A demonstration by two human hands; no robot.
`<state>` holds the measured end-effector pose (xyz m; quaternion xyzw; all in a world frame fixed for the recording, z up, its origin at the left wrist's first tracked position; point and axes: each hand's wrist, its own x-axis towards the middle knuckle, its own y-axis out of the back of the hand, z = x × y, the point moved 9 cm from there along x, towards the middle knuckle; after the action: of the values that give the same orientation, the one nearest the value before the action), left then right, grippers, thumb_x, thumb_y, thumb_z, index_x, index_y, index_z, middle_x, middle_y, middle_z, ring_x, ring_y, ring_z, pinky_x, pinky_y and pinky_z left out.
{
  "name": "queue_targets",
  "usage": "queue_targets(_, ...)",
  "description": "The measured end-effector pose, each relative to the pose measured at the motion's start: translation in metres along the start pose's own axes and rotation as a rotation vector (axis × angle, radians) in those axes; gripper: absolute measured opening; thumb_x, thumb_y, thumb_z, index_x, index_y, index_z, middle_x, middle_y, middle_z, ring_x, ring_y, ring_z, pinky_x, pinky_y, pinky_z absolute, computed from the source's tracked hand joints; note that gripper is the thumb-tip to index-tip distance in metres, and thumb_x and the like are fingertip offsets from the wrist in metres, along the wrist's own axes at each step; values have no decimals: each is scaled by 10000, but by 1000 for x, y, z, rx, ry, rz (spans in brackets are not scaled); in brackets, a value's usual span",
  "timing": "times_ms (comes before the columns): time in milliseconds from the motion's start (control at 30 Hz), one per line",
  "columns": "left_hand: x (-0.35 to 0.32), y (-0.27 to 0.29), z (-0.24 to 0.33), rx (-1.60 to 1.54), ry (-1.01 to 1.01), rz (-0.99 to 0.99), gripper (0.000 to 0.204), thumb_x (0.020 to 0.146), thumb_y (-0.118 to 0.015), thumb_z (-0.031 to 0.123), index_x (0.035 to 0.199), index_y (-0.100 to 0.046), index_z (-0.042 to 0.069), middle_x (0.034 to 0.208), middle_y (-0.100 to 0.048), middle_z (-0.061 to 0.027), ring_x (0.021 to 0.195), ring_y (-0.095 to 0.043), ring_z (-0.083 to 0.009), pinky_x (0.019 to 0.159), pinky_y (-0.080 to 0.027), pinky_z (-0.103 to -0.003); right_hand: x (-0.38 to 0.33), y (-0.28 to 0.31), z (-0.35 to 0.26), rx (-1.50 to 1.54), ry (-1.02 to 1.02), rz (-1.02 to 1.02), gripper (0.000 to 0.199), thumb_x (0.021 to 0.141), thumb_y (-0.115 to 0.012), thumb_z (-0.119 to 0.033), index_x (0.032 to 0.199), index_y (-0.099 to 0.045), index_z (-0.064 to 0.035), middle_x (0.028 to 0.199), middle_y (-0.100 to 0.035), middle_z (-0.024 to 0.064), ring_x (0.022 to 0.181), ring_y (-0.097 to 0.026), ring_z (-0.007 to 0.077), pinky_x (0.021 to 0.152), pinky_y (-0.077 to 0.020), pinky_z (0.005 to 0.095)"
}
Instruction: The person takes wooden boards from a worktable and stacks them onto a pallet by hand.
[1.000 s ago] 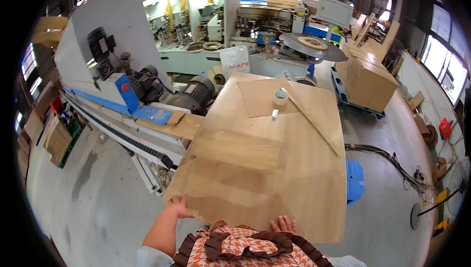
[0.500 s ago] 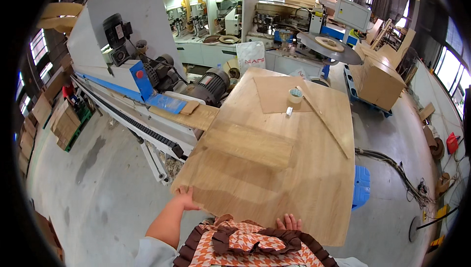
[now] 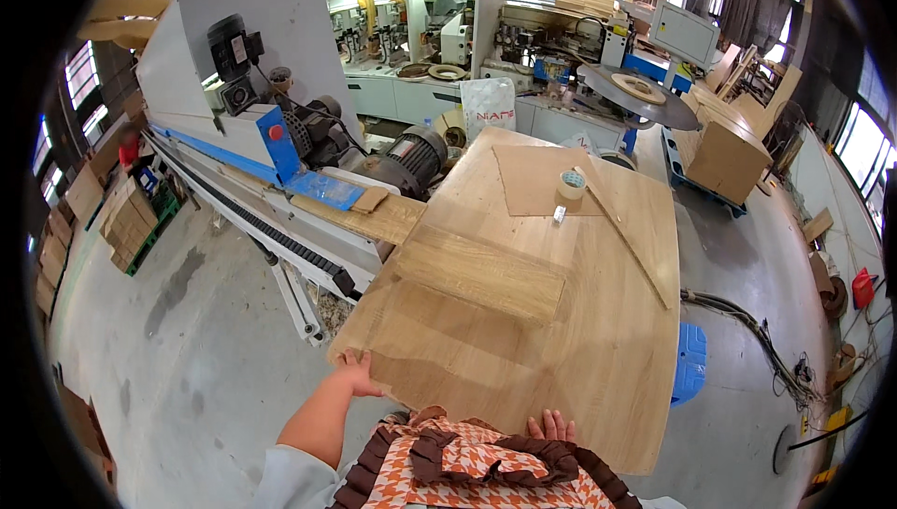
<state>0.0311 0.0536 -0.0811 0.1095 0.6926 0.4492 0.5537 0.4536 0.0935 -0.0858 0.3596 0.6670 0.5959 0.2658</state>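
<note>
A person stands at the near edge of a big wooden board (image 3: 551, 322) that lies flat in front of them. The left hand (image 3: 355, 373) grips the near left corner of the board, with the fingers curled over its edge. The right hand (image 3: 551, 428) rests on the near edge of the board further right; only the fingertips (image 3: 558, 423) show above a frilly orange and white checked cloth (image 3: 467, 467) on the person's chest, so it is hard to tell how tightly that hand holds on. On top of the big board lies a smaller plank (image 3: 481, 275), near the left side and a bit slanted. At the far end of the board sits a thin brown sheet (image 3: 533, 177), and on it stands a roll of tape (image 3: 571, 184). A long thin wooden stick (image 3: 631, 243) lies on the right part of the board, running from the tape toward the near right. The left side of the board touches a long grey and blue machine (image 3: 243, 116) with a black motor (image 3: 411, 154). A blue crate (image 3: 690, 373) sits on the grey floor (image 3: 187, 341) under the right edge of the board. A stack of boxes (image 3: 719, 149) stands well apart on the far right.
</note>
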Motion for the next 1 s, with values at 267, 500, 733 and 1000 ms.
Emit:
queue_targets(267, 6, -4, -5, -66, -9, -8, 1183, 526, -688, 578, 1377, -40, 72, 1377, 8, -312, 1264, -53, -489, 1038, -182, -449, 5, 8, -1, 72, -46, -56, 560, 783, -462, -419, 1292, -357, -209, 1381, -228, 136, 1306, -142, 308, 1029, -49, 533)
queue_targets(500, 11, -9, -12, -36, -1, 9, 1193, 510, -700, 582, 1379, -49, 89, 1378, 29, -309, 1268, -37, -484, 1033, -185, -460, 7, 7, -1, 96, -72, -154, 597, 773, -472, -419, 1314, -319, -218, 1399, -188, 123, 1313, -125, 288, 1031, -33, 527)
queue_targets(733, 2, 0, -4, -48, -15, 5, 1178, 514, -699, 582, 1382, -57, 112, 1382, 28, -300, 1267, -38, -486, 1031, -187, -468, 2, -8, 6, 64, -69, -148, 622, 761, -485, -428, 1321, -298, -233, 1407, -171, 117, 1315, -113, 292, 1030, -18, 530)
queue_targets(1000, 0, -1, -7, -84, 3, -2, 1152, 534, -697, 562, 1380, -68, 98, 1379, 36, -306, 1270, -29, -482, 1032, -191, -460, 7, 3, 1, 107, -90, -222, 619, 759, -495, -431, 1316, -307, -238, 1411, -164, 117, 1319, -96, 289, 1038, 0, 514)
